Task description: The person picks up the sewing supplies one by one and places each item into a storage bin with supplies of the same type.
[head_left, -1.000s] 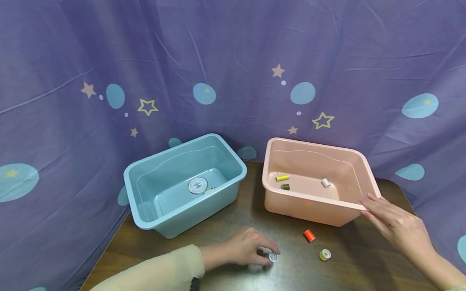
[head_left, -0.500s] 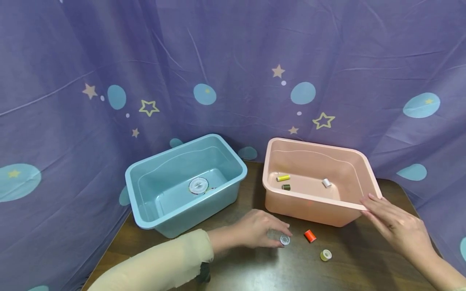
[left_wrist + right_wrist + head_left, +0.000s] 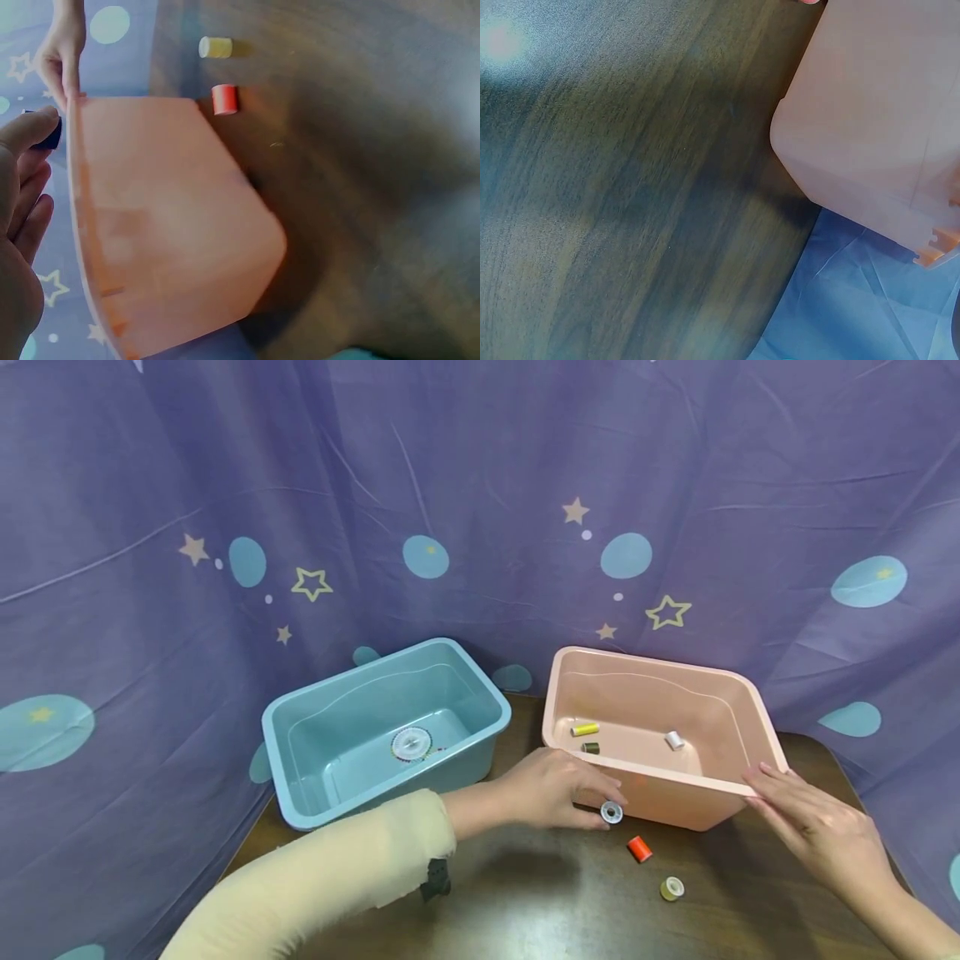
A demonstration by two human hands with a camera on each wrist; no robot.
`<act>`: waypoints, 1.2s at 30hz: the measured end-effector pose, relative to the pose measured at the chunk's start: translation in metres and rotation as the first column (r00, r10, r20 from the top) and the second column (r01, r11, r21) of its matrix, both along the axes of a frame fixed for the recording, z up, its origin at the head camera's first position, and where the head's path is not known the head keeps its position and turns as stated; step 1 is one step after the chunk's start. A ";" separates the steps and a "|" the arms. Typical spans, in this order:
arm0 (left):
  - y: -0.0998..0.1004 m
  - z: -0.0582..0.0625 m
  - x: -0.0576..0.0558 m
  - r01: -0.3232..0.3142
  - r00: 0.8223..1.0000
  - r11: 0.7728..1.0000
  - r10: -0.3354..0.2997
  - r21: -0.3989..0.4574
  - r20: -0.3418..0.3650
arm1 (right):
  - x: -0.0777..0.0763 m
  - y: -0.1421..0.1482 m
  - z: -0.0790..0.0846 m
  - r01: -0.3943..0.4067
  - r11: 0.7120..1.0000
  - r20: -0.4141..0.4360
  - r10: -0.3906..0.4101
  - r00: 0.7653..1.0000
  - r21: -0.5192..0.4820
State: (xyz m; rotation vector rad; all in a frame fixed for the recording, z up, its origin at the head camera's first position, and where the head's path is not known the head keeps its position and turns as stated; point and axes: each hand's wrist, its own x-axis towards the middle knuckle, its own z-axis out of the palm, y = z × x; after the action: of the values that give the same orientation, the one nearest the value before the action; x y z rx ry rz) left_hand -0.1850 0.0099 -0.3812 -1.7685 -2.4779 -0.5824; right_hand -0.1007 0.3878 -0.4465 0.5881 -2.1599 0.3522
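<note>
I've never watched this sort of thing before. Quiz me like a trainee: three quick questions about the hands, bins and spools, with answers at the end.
1. How many spools show inside the pink bin?

2. True or false: the left hand holds a small spool clear of the table.

3. What does the right hand touch?
a) the blue bin
b) the pink bin's rim
c) the red spool

Key:
1. Three: a yellow spool, a dark green spool and a white spool.
2. True.
3. b.
</note>
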 end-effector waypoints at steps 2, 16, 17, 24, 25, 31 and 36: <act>0.003 0.008 -0.004 -0.004 1.000 1.000 0.004 0.001 -0.004 | 0.000 0.000 0.001 -0.003 1.000 -0.005 0.003 1.000 -0.001; 0.022 0.041 -0.036 0.059 0.998 0.994 -0.055 0.091 -0.042 | -0.001 0.004 0.003 0.012 1.000 -0.006 -0.012 1.000 0.009; 0.024 0.043 -0.038 0.055 0.997 0.995 -0.050 0.081 -0.054 | -0.001 0.004 0.002 0.006 1.000 -0.014 -0.006 1.000 0.006; 0.040 0.053 -0.053 -0.009 0.988 1.000 0.007 -0.017 -0.151 | -0.002 0.006 -0.001 -0.023 0.999 -0.022 0.024 0.999 0.033; 0.043 0.054 -0.056 -0.020 0.987 0.999 0.015 -0.032 -0.160 | -0.002 0.006 -0.001 -0.024 0.999 -0.016 0.025 1.000 0.037; 0.059 0.060 -0.069 -0.009 0.991 0.999 0.002 -0.054 -0.135 | 0.000 0.007 0.001 -0.016 0.999 0.005 0.016 1.000 0.049; 0.071 0.068 -0.081 0.006 0.993 0.999 -0.011 -0.040 -0.114 | -0.002 0.006 0.003 -0.018 0.998 -0.011 0.019 1.000 0.055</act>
State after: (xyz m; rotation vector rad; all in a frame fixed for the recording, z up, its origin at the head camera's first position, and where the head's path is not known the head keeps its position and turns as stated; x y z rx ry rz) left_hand -0.2664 0.0812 -0.3129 -1.7731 -2.4229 -0.4223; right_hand -0.1027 0.3940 -0.4439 0.6398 -2.1598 0.3002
